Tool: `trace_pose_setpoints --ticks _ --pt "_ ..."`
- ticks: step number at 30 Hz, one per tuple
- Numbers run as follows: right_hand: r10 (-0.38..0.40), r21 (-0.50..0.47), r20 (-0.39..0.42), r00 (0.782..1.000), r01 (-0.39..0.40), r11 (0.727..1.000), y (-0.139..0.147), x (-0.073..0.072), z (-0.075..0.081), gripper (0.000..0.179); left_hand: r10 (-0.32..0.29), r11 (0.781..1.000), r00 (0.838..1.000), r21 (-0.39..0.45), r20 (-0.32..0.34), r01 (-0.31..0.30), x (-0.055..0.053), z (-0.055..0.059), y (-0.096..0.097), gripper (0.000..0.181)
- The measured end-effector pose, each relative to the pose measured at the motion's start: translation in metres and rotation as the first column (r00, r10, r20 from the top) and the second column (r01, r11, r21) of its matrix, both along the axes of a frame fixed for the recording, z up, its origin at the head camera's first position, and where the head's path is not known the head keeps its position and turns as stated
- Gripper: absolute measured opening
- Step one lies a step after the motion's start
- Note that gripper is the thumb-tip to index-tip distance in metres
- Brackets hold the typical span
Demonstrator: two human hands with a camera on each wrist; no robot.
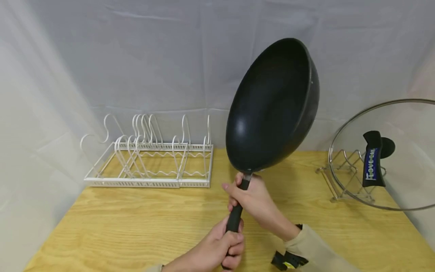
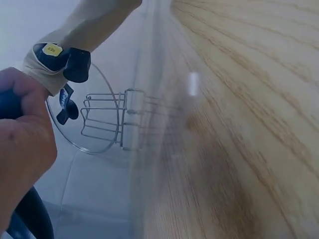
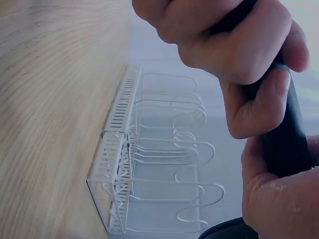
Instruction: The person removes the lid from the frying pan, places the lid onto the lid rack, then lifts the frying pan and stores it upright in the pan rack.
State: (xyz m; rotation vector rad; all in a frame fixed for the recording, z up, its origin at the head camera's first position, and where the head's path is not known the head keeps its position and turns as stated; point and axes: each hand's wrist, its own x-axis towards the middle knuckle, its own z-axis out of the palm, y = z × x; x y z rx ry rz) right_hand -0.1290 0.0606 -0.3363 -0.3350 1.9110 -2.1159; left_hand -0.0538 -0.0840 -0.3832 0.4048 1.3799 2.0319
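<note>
A deep black wok (image 1: 268, 105) is held up above the table, tilted so that its dark inside faces the head camera and its bowl points up. My left hand (image 1: 221, 243) grips the lower end of its black handle (image 1: 234, 219). Higher up, close to the bowl, my right hand (image 1: 253, 194) curls round the same handle. In the right wrist view both hands show on the handle (image 3: 286, 134), fingers wrapped about it. The left wrist view catches only part of a hand (image 2: 25, 134) and a bit of the wok's dark rim (image 2: 35, 214).
A white wire rack (image 1: 146, 183) with curved dividers stands at the back left of the wooden table (image 1: 136, 226). At the right, a glass lid (image 1: 350, 121) with a black handle stands in a small metal rack (image 1: 334, 189). A pale curtain (image 1: 153, 56) hangs behind.
</note>
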Motion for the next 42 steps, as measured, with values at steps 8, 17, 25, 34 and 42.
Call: trace_pose_setpoints --ticks 8,17,25,34,42 --pt "0.227 -0.198 -0.091 0.970 -0.241 0.950 0.011 0.002 -0.005 0.022 -0.100 0.973 0.995 0.210 0.020 0.094 0.001 0.002 -0.004 0.009" --pt "0.363 -0.304 -0.159 0.918 -0.396 0.867 0.014 0.001 -0.010 0.029 -0.106 0.975 0.994 0.199 0.030 0.098 0.000 0.001 -0.006 0.010" --pt "0.357 -0.309 -0.153 0.921 -0.388 0.868 0.011 0.003 -0.009 0.035 -0.094 0.982 0.995 0.167 0.026 0.088 -0.001 -0.005 -0.009 0.011" --pt "0.359 -0.364 -0.118 0.926 -0.377 0.852 0.002 0.007 -0.003 0.035 -0.111 0.968 0.991 0.234 0.076 0.090 0.004 0.004 -0.013 0.012" --pt "0.468 -0.586 -0.010 0.884 -0.384 0.713 0.002 0.008 0.005 0.010 -0.108 0.961 0.992 0.261 0.059 0.089 0.008 0.011 -0.018 0.013"
